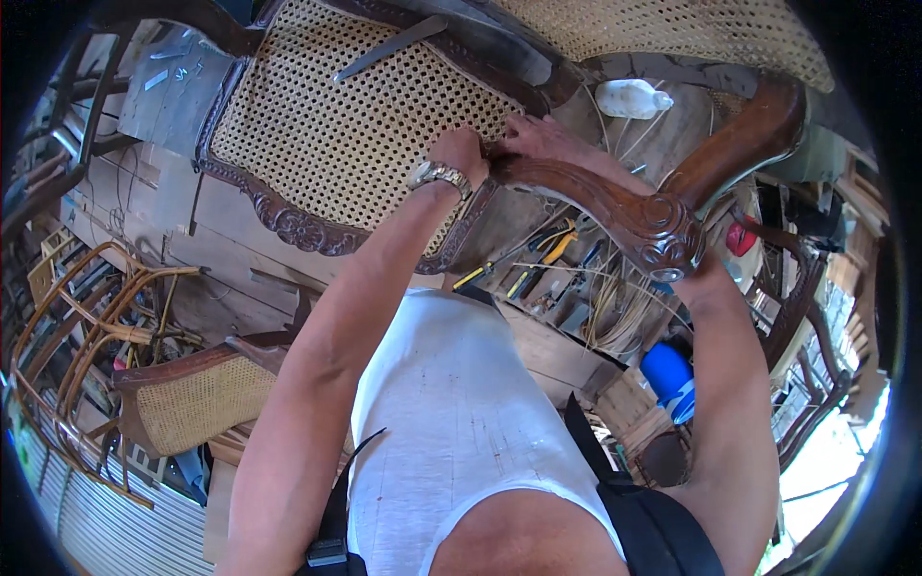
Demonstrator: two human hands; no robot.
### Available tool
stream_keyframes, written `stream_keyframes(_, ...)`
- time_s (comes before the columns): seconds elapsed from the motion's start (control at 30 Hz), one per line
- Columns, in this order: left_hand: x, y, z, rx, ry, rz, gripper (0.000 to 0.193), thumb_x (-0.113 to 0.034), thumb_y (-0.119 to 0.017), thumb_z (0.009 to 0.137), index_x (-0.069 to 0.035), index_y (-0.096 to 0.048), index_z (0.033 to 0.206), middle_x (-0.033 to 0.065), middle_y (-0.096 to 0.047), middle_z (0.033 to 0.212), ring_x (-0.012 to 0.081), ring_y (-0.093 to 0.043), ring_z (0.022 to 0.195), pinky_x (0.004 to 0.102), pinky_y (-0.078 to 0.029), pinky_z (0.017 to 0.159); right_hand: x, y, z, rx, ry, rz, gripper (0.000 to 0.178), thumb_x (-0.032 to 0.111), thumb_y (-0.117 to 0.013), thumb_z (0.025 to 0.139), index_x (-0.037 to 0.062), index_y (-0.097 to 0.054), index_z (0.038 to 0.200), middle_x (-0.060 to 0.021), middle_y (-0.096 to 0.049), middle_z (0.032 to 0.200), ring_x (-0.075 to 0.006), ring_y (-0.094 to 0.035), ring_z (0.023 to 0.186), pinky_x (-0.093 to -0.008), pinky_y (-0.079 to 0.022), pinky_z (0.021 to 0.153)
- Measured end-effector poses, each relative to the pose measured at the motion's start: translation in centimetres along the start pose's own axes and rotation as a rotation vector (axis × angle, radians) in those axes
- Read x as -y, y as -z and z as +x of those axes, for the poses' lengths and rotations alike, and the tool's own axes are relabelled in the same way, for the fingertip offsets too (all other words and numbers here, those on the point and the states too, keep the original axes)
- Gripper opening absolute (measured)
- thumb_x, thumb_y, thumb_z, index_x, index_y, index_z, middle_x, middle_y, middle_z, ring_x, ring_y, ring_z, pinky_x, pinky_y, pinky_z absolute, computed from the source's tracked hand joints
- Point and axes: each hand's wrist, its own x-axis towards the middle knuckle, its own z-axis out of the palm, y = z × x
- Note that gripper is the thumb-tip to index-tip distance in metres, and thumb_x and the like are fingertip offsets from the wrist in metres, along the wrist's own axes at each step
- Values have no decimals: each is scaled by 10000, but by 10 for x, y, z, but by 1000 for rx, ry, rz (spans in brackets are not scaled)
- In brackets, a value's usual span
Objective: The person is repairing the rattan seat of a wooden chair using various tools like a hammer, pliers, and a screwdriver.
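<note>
A dark carved wooden chair [298,226] lies across the bench with its woven cane panel [317,125] facing up. My left hand [456,154], a metal watch on its wrist, rests at the panel's right edge with the fingers curled down. Close beside it is my right hand [538,139], fingers bent in against the same edge by the frame. Whatever the fingertips hold is too small or hidden to make out. A curved, scroll-carved armrest [615,197] passes over my right forearm. On the cane's far part lies a long flat blade-like tool [394,46].
A white plastic bottle [632,99] lies right of the chair. Nearer me are yellow-handled pliers [555,250] and loose cane strands [619,312]. A blue container [665,374] sits lower right. Another cane-backed chair [197,403] and a bent rattan frame [106,278] stand at left.
</note>
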Motion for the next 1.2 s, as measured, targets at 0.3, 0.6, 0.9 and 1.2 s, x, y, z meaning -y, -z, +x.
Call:
stream_keyframes(0.3,35,-16,-84,-132,49,-646,291,-238,-757,946,-6,-763,1122,144,-759,906,257,-717,767,364,-563,698,15,21,3,45,7,37,407,483,-670,959,261,-682,1300,-122,-531,1148,-347,-615,1155,-520,-512,918)
stream_keyframes(0.6,38,-71,-158,-236,326,-1597,187,-67,-676,1027,39,-741,1167,54,-746,935,108,-691,780,253,-587,725,9,20,10,9,88,-3,363,473,-673,980,247,-687,1264,-123,-515,1068,-333,-600,1054,-503,-515,836)
stream_keyframes(0.9,23,-70,-83,-391,211,-1674,210,-49,-702,1008,46,-717,1194,64,-754,1004,112,-711,856,239,-576,730,17,20,2,-34,55,54,382,498,-684,968,246,-689,1255,-116,-533,1089,-324,-611,1065,-493,-515,867)
stream_keyframes(1.2,-1,-57,-96,-602,119,-943,141,-113,-787,933,-7,-797,1026,77,-773,809,113,-702,699,275,-547,649,24,27,1,16,6,77,419,538,-669,967,258,-668,1279,-116,-549,1121,-324,-604,1115,-500,-494,929)
